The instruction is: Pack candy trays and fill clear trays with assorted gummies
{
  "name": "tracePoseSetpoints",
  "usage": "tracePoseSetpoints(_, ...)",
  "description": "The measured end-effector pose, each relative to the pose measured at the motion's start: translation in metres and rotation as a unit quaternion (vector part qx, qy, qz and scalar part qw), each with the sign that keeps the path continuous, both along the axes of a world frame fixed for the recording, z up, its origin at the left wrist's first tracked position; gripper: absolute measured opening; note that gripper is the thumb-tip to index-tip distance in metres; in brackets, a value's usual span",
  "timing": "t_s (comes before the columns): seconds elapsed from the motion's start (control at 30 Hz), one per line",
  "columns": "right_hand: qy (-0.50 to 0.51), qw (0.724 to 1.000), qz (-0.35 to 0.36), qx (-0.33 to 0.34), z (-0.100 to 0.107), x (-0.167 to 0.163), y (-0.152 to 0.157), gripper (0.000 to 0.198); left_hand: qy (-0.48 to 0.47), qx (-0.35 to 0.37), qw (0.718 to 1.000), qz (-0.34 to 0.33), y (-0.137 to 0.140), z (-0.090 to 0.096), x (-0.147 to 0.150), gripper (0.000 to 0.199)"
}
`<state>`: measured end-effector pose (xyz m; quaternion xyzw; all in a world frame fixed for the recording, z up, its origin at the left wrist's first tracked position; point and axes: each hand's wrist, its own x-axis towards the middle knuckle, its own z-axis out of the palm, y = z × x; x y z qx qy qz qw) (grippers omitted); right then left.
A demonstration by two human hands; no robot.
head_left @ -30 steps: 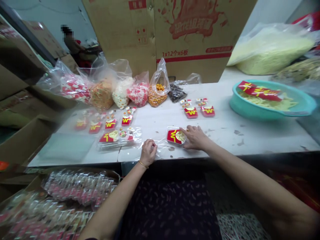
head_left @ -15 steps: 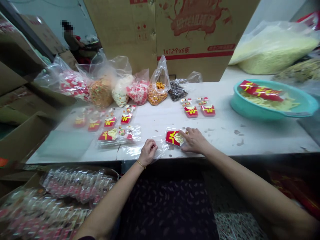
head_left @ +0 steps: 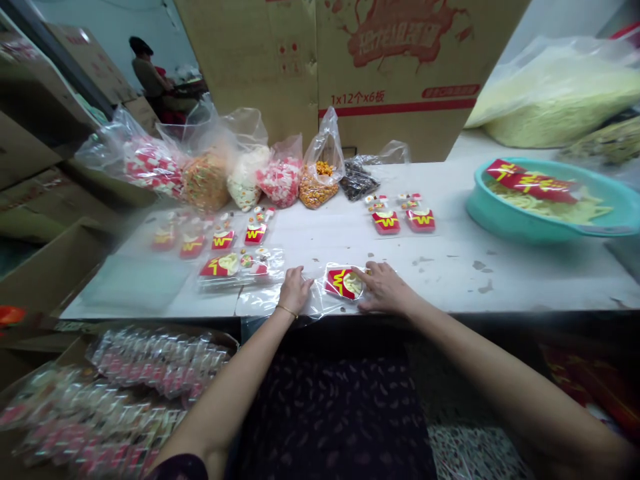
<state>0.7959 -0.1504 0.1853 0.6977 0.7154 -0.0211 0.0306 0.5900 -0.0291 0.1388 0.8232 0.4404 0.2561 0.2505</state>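
My right hand [head_left: 386, 288] grips the right end of a small clear plastic pack [head_left: 344, 283], which lies at the table's front edge. Inside the pack is a red carton with a yellow W and pale fry-shaped pieces. The fingers of my left hand [head_left: 295, 292] are closed on a clear plastic bag [head_left: 320, 303], its film spread between both hands and around the pack's left end. How far the pack sits inside the film I cannot tell. Left of my left hand, a stack of similar filled packs [head_left: 220, 267] rests on clear film.
Tied and open bags of small coloured pieces [head_left: 280, 183] line the back before a large cardboard box [head_left: 395, 127]. A turquoise basin [head_left: 525, 223] of pale pieces stands right. More packs [head_left: 421, 220] lie behind. Bagged goods [head_left: 160, 367] fill a box below left. A person [head_left: 150, 77] is far back.
The pack in my right hand has moved slightly left, toward the bag. My left hand has risen a little, its fingers stretching the film. The view has shifted slightly.
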Motion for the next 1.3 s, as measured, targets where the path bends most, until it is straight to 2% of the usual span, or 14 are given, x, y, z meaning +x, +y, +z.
tracePoseSetpoints(0.1,0.006,1.0,0.016,0.005,0.0,-0.003,0.0,0.087,0.086,-0.035,0.996,0.005,0.008,0.003,0.011,0.006)
tracePoseSetpoints(0.13,0.008,1.0,0.025,0.008,0.0,-0.005,-0.001,0.086,0.097,-0.046,0.994,0.013,0.009,0.004,0.015,0.008)
tracePoseSetpoints(0.33,0.017,0.998,0.06,0.017,-0.004,-0.016,-0.015,0.084,0.044,-0.073,0.992,0.097,0.005,0.008,0.025,0.015)
tracePoseSetpoints(0.53,0.029,0.994,0.103,-0.008,-0.002,-0.011,-0.014,0.085,0.055,-0.087,0.993,0.059,0.008,0.008,0.024,0.014)
tracePoseSetpoints(0.67,0.026,0.993,0.113,0.003,-0.005,-0.007,-0.007,0.086,0.065,-0.059,0.996,0.013,0.012,0.01,0.018,0.016)
tracePoseSetpoints(0.77,0.023,0.994,0.11,-0.003,-0.007,-0.004,-0.004,0.089,0.065,-0.035,0.995,-0.063,0.015,0.015,0.007,0.032)
tracePoseSetpoints(0.83,0.025,0.994,0.109,-0.014,-0.006,-0.002,-0.002,0.09,0.094,-0.038,0.981,-0.168,0.018,0.022,0.001,0.038)
tracePoseSetpoints(0.9,0.027,0.993,0.113,-0.022,-0.004,-0.001,0.0,0.091,0.141,-0.047,0.954,-0.259,0.018,0.031,-0.001,0.036)
tracePoseSetpoints(0.97,0.03,0.993,0.114,-0.027,-0.002,-0.002,0.001,0.093,0.188,-0.049,0.932,-0.307,0.018,0.04,0.004,0.032)
tracePoseSetpoints(1.07,0.038,0.993,0.11,-0.035,0.0,-0.003,0.002,0.097,0.249,-0.044,0.91,-0.329,0.017,0.05,0.018,0.039)
tracePoseSetpoints(1.17,0.053,0.992,0.111,-0.04,0.002,-0.003,0.002,0.1,0.282,-0.034,0.9,-0.329,0.018,0.055,0.031,0.043)
tracePoseSetpoints(1.3,0.07,0.99,0.114,-0.039,0.003,-0.001,0.002,0.102,0.303,-0.041,0.892,-0.333,0.019,0.059,0.04,0.026)
